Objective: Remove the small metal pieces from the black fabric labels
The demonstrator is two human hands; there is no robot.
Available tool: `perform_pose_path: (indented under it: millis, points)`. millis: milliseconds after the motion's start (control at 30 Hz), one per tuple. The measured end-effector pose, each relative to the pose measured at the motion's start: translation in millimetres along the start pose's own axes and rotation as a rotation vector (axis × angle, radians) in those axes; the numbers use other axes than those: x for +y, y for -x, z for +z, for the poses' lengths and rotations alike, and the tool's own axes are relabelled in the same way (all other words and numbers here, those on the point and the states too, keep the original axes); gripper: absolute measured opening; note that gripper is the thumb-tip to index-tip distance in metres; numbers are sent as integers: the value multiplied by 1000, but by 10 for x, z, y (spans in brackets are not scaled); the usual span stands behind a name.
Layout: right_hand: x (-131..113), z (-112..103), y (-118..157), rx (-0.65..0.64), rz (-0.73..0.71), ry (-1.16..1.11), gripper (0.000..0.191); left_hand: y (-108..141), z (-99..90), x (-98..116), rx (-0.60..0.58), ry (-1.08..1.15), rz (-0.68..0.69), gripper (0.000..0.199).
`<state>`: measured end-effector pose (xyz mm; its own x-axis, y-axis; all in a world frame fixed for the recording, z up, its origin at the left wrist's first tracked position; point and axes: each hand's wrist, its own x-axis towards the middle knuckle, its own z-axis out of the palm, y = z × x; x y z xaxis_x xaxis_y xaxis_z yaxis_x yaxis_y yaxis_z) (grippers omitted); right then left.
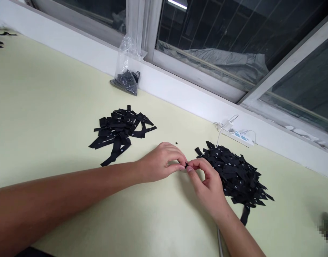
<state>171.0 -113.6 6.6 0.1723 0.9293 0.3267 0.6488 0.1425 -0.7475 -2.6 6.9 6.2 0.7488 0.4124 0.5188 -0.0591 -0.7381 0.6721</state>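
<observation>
While two hands meet above the worktop [59, 103], one small black piece [186, 165] is between them.
In the head view, the left hand [164, 162] and the right hand [209, 184] each pinch it with the fingers, between the left pile [121, 128] and the right pile [236, 175] of black strips. It is mostly covered, but I would judge it light, soft, easily bent and not fragile; the fingertips should probably take its ends.
</observation>
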Motion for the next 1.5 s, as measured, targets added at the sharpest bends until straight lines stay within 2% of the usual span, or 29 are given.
perform_pose_path:
  millis: [133, 333, 400, 600, 933, 1067, 1167, 1333, 1500]
  points:
    - [-36, 6, 8, 11, 0, 1, 12, 8, 0, 22, -3, 78, -96, 7]
    - [-49, 17, 13, 26, -4, 9, 12, 15, 5, 35, 45, 58, -153, 2]
    - [-43, 15, 10, 11, -12, 9, 12, 20, 5, 18, 55, 19, -129, 3]
    - [-48, 25, 20, -10, 10, -9, 15, 45, -10, -46, 10, -122, 108, 15]
    - [-60, 49, 16, -59, 63, -13, 19, 50, 3, -59, -51, -175, 122, 18]
    - [0, 41, 3, -47, 50, 3, 20, 28, -22, -42, -13, -159, 69, 17]
    - [81, 48, -7, -27, 28, 85, 21, 6, -53, -35, 76, -143, -28, 14]
    - [128, 100, -18, -87, -13, 272, 15, -30, -95, -34, 198, -112, -170, 10]
    - [69, 131, -27, -94, 41, 321, 11, -38, -98, -26, 213, -95, -189, 10]
